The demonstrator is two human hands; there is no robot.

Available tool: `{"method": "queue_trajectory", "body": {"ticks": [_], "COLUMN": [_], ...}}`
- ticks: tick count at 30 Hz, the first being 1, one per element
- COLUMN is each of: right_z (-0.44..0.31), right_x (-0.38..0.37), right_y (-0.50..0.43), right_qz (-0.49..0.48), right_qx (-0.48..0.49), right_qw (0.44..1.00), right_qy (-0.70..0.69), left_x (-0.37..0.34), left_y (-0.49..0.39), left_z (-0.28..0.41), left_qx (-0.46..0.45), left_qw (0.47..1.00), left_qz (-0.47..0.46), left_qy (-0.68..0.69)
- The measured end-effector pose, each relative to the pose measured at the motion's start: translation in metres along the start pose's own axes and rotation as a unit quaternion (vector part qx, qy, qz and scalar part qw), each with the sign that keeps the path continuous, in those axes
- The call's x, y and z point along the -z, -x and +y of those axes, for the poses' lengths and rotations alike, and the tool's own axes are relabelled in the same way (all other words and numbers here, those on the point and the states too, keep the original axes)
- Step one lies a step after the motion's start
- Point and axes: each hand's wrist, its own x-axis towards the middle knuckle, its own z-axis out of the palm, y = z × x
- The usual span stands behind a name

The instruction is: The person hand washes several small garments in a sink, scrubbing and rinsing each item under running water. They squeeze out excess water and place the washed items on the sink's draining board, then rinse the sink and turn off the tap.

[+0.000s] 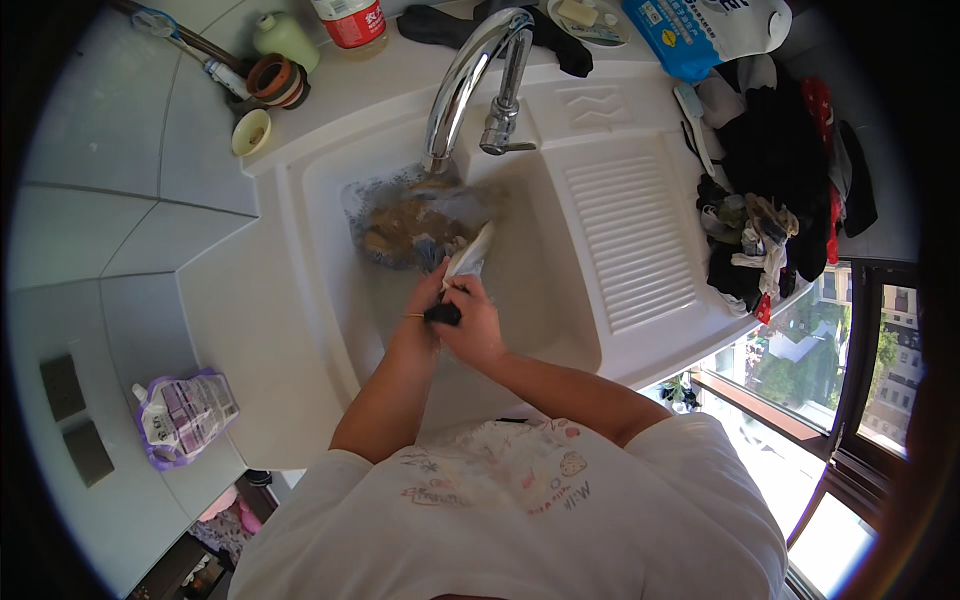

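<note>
Both hands meet over the white sink basin (540, 300). My left hand (429, 296) grips a wet, pale shoe-like item (471, 255), whose narrow end points up and away from me; its exact kind is unclear. My right hand (474, 322) is closed around a dark handle (442, 313), perhaps a brush's, its working end hidden by the fingers. Just beyond, cloudy water holds a brownish soaked item (412, 225) with foam around it and a grey-blue cloth piece (427, 253). The chrome faucet (450, 97) arches over the basin.
A ribbed washboard (634, 240) is moulded right of the basin. Dark and white clothes (772, 150) and a light-blue brush (696, 124) lie beyond it. Behind stand a green bottle (289, 43), a small bowl (251, 133) and a soap dish (600, 30). A purple-white pouch (187, 416) rests at left.
</note>
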Motion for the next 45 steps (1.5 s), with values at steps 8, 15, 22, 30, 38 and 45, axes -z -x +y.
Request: {"method": "queue_trajectory", "body": {"ticks": [8, 15, 22, 30, 38, 45], "right_z": [0.008, 0.063, 0.137, 0.162, 0.014, -0.060], "right_x": [-0.002, 0.011, 0.011, 0.009, 0.078, 0.115], "right_y": [-0.092, -0.075, -0.028, -0.036, -0.004, 0.009], "right_qz": [0.092, 0.042, -0.170, -0.188, -0.140, -0.046], "right_qx": [-0.108, -0.057, 0.011, -0.088, -0.195, 0.024], "right_qw": [0.985, 0.997, 0.951, 0.909, 0.950, 0.974], "right_qy": [-0.094, -0.014, 0.260, 0.361, -0.198, -0.220], "left_x": [-0.041, -0.004, 0.046, 0.062, -0.046, -0.089], "left_y": [0.014, 0.029, 0.027, -0.003, 0.055, 0.093], "left_z": [-0.003, -0.005, -0.046, -0.069, -0.042, -0.032], "left_qx": [-0.189, -0.145, -0.129, 0.070, 0.134, -0.071], "left_qw": [0.928, 0.968, 0.560, 0.502, 0.970, 0.988], "left_qz": [-0.062, 0.148, 0.305, 0.218, 0.196, 0.033], "left_qy": [0.316, 0.141, -0.760, -0.834, 0.054, 0.132]}}
